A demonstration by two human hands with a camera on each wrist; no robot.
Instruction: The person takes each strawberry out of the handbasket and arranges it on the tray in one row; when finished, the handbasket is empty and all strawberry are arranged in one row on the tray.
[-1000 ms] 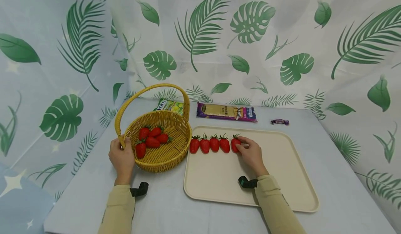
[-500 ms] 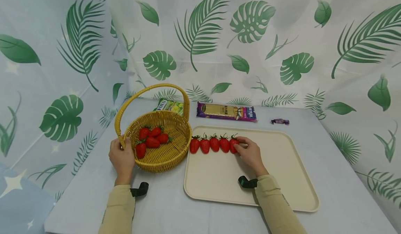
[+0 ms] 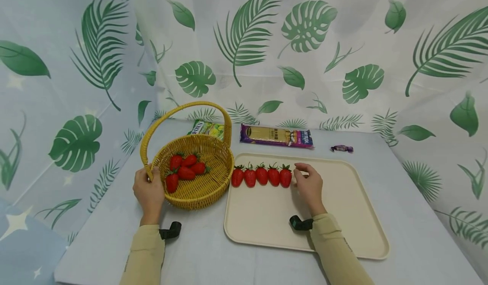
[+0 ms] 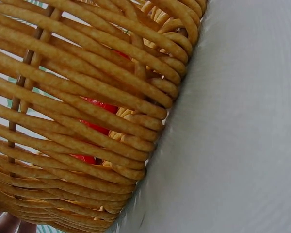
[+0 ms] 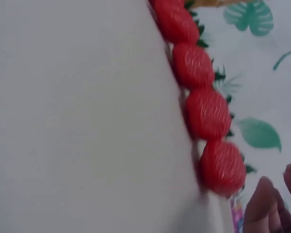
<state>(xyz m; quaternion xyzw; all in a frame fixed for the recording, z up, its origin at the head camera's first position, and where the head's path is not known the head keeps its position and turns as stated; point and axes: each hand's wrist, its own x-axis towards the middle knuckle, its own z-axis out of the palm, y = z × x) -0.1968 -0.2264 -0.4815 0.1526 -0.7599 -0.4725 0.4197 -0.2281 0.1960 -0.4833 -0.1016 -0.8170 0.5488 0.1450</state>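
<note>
1. Left hand [image 3: 148, 189], clamped on one yellow wicker basket [image 3: 194, 202] at its left handle base.
2. Basket strawberries [image 3: 186, 174]: five visible.
3. FOX'S packet [image 3: 213, 130]: one, behind the basket.
4. Row strawberries [image 3: 262, 176]: five, along the tray's far edge; the rightmost has just been released, so its placing looks done.
5. Pasta packet [image 3: 274, 136]: one, beyond the tray.
6. Right hand [image 3: 310, 187]: thumb and fingertips apart, holding nothing, above one cream tray [image 3: 263, 217].
7. Purple-wrapped candy [image 3: 342, 148]: one, on the bench [image 3: 198, 247].

A long packet [image 3: 276, 136] lies between a green bag [image 3: 207, 128] and wrapped candy [image 3: 342, 148].
</note>
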